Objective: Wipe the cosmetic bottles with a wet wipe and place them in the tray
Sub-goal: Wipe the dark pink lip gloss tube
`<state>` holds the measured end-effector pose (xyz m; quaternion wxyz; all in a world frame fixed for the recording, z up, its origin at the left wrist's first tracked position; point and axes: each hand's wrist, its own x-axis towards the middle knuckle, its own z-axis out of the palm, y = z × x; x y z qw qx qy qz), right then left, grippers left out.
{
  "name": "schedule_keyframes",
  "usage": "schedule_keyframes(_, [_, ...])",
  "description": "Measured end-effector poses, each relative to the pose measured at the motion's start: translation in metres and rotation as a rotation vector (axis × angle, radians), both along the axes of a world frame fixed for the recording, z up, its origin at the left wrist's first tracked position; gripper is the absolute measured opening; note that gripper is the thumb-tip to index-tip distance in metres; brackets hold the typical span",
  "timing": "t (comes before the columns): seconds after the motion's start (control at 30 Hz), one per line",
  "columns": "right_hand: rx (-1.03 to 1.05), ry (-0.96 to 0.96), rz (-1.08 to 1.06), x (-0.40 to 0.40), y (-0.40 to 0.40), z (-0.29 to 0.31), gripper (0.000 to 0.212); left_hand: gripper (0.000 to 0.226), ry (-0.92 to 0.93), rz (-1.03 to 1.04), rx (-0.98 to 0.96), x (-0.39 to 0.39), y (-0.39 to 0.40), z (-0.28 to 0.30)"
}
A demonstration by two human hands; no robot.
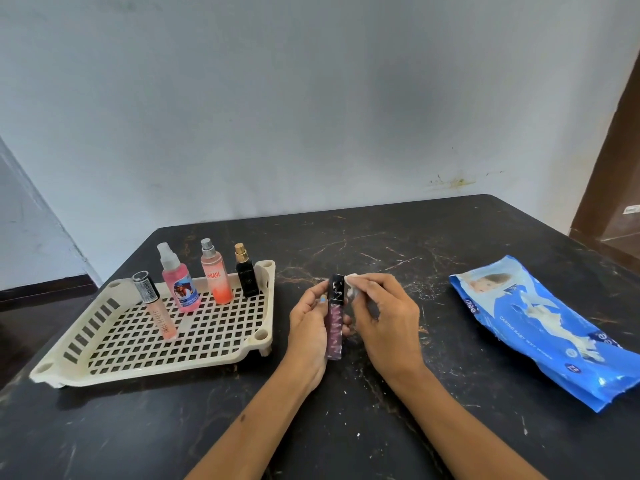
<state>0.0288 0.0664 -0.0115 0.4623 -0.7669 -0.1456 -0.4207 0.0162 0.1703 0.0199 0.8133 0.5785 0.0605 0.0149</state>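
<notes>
Both hands meet over the dark table. The left hand grips one purple tube with a black cap, holding it upright just right of the tray. The right hand pinches a white wipe against the tube's cap. Four bottles stand in the tray: one peach tube with a black cap at the left, one pink spray, one orange spray and one black bottle with a gold top along the far side. One blue wipes pack lies on the table well to the right.
</notes>
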Motion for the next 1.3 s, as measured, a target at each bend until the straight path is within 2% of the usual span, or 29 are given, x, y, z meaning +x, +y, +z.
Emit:
schedule_keyframes(0.27, [-0.027, 0.067, 0.098, 0.001, 0.0009, -0.0045, 0.023, 0.032, -0.008, -0.014, 0.008, -0.0003, 0.001, -0.0009])
schedule_keyframes(0.63, [-0.095, -0.036, 0.059, 0.0013, 0.0021, -0.0031, 0.019, 0.032, 0.005, 0.014, -0.02, 0.0034, 0.0012, -0.0037])
schedule_keyframes(0.83, [-0.103, -0.038, 0.009, 0.003, 0.0002, -0.0031, 0.022, 0.031, -0.021, -0.011, 0.013, 0.0014, -0.0005, -0.0024])
schedule_keyframes(1.0, [-0.113, -0.047, -0.011, 0.002, -0.0002, -0.0029, 0.016, 0.031, -0.024, -0.006, -0.007, 0.0006, 0.0, -0.0024])
schedule_keyframes(1.13, [-0.134, -0.046, -0.012, 0.0027, 0.0005, -0.0033, 0.022, 0.031, -0.019, 0.002, 0.002, 0.0007, -0.0001, -0.0027])
schedule_keyframes(1.3, [-0.108, -0.042, -0.024, 0.0024, -0.001, -0.0031, 0.017, 0.031, -0.013, -0.009, 0.023, 0.0025, 0.0006, -0.0045])
